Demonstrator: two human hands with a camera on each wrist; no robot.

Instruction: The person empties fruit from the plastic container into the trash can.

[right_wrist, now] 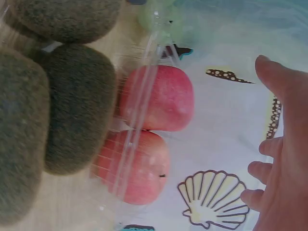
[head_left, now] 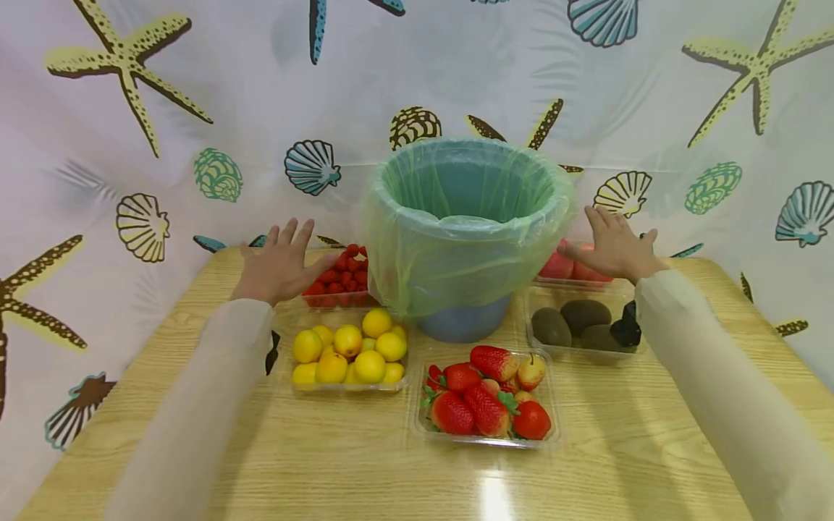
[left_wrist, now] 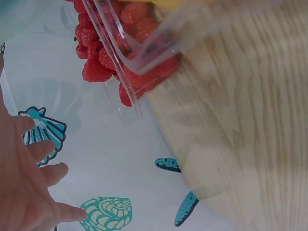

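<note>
My left hand point(head_left: 276, 264), fingers spread and holding nothing, is raised at the back left, nearest a clear tray of raspberries point(head_left: 342, 278). My right hand point(head_left: 612, 247) is likewise spread at the back right, overlapping the tray of pink-red apples point(head_left: 557, 266) in the head view. Between the two hands stands a bluish bin point(head_left: 461, 324) lined with a thin yellow-green plastic bag point(head_left: 456, 264), its edge folded over the rim. The left wrist view shows raspberries point(left_wrist: 98, 65) beside the fingers; two apples point(right_wrist: 161, 98) appear in the right wrist view.
In front of the raspberries sits a clear tray of lemons point(head_left: 348, 340). Strawberries point(head_left: 487, 409) and other small fruit fill another at front centre. Brown kiwis point(head_left: 550, 327) lie in a tray before the apples. A patterned curtain point(head_left: 260, 87) hangs behind the wooden table point(head_left: 313, 463).
</note>
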